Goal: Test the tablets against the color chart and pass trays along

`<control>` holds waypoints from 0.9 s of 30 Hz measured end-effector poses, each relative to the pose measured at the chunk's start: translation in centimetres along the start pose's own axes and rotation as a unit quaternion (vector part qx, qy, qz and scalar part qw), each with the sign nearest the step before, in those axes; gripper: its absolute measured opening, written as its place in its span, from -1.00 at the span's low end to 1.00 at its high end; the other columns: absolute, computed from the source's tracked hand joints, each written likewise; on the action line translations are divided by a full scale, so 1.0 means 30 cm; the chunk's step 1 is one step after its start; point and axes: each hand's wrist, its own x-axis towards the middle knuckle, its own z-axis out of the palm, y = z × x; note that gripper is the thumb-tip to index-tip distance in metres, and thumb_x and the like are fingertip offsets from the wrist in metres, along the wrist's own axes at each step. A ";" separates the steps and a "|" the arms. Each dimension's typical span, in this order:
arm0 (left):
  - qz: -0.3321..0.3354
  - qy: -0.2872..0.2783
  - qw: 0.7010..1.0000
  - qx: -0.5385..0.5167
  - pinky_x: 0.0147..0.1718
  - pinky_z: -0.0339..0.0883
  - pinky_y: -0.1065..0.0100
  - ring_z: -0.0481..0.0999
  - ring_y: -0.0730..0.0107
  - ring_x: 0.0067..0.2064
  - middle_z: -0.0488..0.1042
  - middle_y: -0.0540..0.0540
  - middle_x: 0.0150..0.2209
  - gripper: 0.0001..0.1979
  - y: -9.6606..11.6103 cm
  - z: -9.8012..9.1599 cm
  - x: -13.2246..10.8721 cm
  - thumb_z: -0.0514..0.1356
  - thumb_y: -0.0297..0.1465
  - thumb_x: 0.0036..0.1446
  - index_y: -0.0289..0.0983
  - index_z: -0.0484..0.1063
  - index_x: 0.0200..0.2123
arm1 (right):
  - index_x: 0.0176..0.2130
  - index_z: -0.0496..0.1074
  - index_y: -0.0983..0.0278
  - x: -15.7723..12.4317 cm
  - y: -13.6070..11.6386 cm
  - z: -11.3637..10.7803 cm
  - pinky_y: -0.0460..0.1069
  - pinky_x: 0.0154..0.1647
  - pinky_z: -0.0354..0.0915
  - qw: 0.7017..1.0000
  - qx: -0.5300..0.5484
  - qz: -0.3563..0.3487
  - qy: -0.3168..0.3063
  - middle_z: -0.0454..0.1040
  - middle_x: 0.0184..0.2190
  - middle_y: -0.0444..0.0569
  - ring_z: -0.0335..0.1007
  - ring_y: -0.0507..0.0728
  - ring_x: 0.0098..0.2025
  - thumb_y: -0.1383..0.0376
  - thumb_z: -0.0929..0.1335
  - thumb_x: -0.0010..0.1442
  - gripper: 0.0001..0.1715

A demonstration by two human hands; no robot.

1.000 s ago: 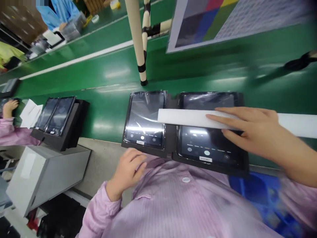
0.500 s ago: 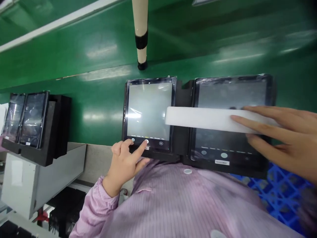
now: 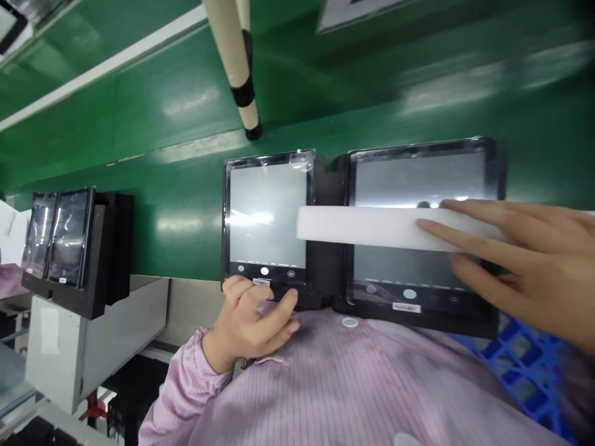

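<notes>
Two tablets lie side by side in a black foam tray (image 3: 326,263) near the bench's front edge. The left tablet (image 3: 268,198) shows a bright, pale camera screen, and the right tablet (image 3: 418,173) a greyer one. My left hand (image 3: 255,319) is at the lower edge of the left tablet, holding nothing, its fingers bent and apart. My right hand (image 3: 520,254) grips a white foam-like strip (image 3: 357,226) between its fingers. The strip lies across the view over the right tablet, hiding part of its screen, and its far end reaches the left tablet's right side.
Another black tray (image 3: 100,266) with two tablets (image 3: 69,238) sits at the left. A cream pole (image 3: 237,68) stands behind the tablets on the green bench (image 3: 176,210). A grey cabinet (image 3: 60,353) is at lower left, a blue plastic crate (image 3: 525,353) at lower right.
My left hand has drawn back from the left tablet's screen buttons to below its lower edge. My right hand still holds the white strip over the tablets. The view has shifted slightly.
</notes>
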 end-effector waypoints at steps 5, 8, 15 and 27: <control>0.084 -0.073 0.993 -0.033 -0.08 0.21 0.19 0.22 0.21 -0.13 0.29 -0.14 -0.21 -0.79 0.078 0.053 0.149 0.19 -0.35 0.26 -0.21 0.57 -0.09 | 0.12 0.36 0.19 -0.050 0.032 -0.050 0.22 0.02 0.16 0.998 -0.028 -0.025 0.041 0.36 0.14 0.12 0.35 0.34 0.09 0.38 0.24 0.34 -0.61; 0.104 -0.136 0.985 -0.013 -0.01 0.17 0.16 0.23 0.20 -0.11 0.36 -0.14 -0.18 -0.73 0.131 0.098 0.213 0.22 -0.33 0.26 -0.14 0.55 0.01 | 0.09 0.38 0.23 -0.145 0.092 -0.098 0.20 -0.01 0.17 0.997 -0.055 0.007 0.045 0.38 0.11 0.15 0.36 0.33 0.06 0.42 0.26 0.31 -0.63; 0.139 -0.185 0.973 0.008 0.05 0.11 0.12 0.23 0.15 -0.07 0.39 -0.14 -0.13 -0.70 0.227 0.210 0.265 0.25 -0.27 0.25 -0.06 0.52 0.06 | 0.11 0.34 0.24 -0.390 0.203 -0.179 0.19 -0.04 0.19 0.988 -0.108 0.103 0.043 0.38 0.11 0.21 0.39 0.32 0.03 0.38 0.28 0.33 -0.64; 0.032 -0.202 0.973 0.106 0.15 0.10 -0.12 0.27 -0.12 0.13 0.27 -0.28 0.05 -0.34 0.118 0.095 0.165 0.31 -0.10 0.15 -0.03 0.30 0.30 | 0.12 0.32 0.19 -0.436 0.219 -0.165 0.30 -0.06 0.26 0.988 -0.079 0.110 0.075 0.40 0.08 0.21 0.42 0.41 0.01 0.37 0.29 0.31 -0.61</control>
